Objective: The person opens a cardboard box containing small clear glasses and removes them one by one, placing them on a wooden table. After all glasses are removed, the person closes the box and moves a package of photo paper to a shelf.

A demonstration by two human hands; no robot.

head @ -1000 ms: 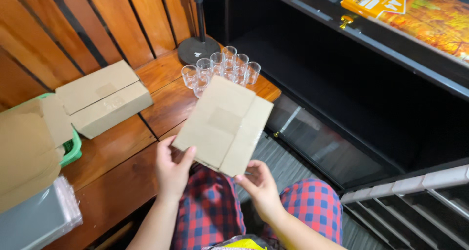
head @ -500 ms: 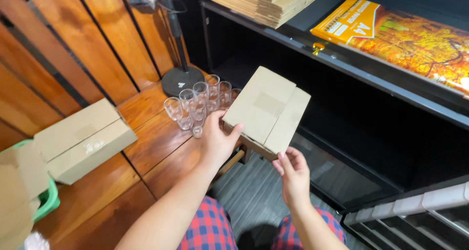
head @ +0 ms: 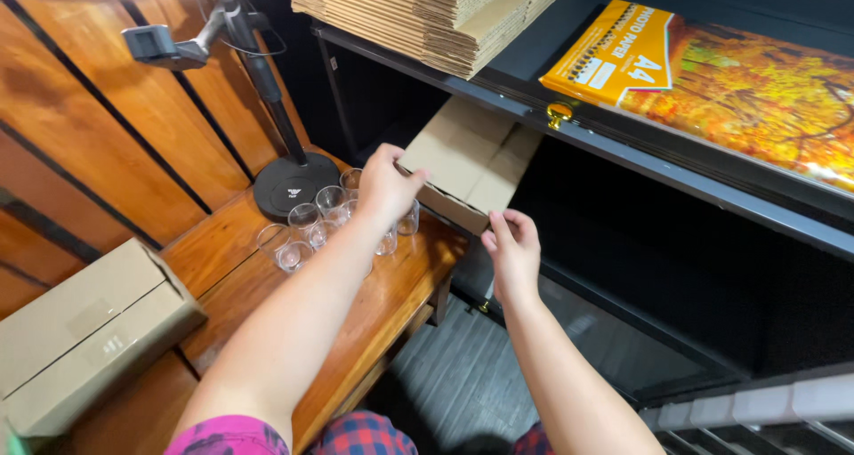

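Note:
A closed brown cardboard box [head: 470,161] is held out in front of me, partway into the dark shelf opening under the black shelf edge [head: 623,148]. My left hand [head: 386,186] grips its near left corner from above. My right hand [head: 511,249] supports its lower right edge with the fingers underneath. Just below my left hand stand several clear drinking glasses [head: 311,224] on the wooden bench [head: 391,299].
A second closed cardboard box [head: 84,330] lies at the bench's left end. A black round-based stand [head: 286,184] rises behind the glasses. A stack of flat cardboard [head: 427,15] and an orange paper pack [head: 712,72] lie on the upper shelf.
Both hands have carried the box up and away from my lap, over the glasses and into the shelf opening. My view has tilted upward toward the shelf.

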